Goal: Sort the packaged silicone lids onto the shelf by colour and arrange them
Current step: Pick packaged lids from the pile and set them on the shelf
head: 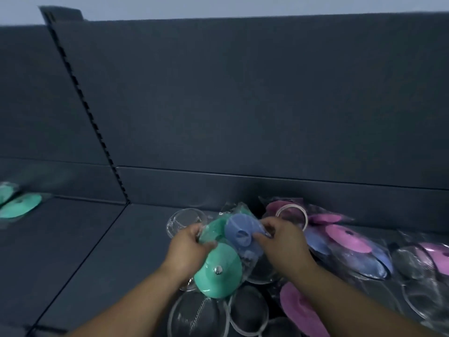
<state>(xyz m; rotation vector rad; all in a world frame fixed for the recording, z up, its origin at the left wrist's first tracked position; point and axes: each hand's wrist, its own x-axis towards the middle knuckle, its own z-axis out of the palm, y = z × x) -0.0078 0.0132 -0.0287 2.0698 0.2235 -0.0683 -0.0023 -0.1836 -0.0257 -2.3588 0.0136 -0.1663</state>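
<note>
Blue lid (pixel 239 231) partly behind right hand (pixel 281 242)

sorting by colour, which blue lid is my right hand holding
The small blue lid, pinched by the right hand; the larger blue lid lies further right under a pink lid.

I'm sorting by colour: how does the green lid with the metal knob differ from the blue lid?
The green lid is mint with a shiny metal knob; the blue lid has a blue centre. The left hand holds the green lid; the right hand pinches the blue lid. Both are round.
</note>
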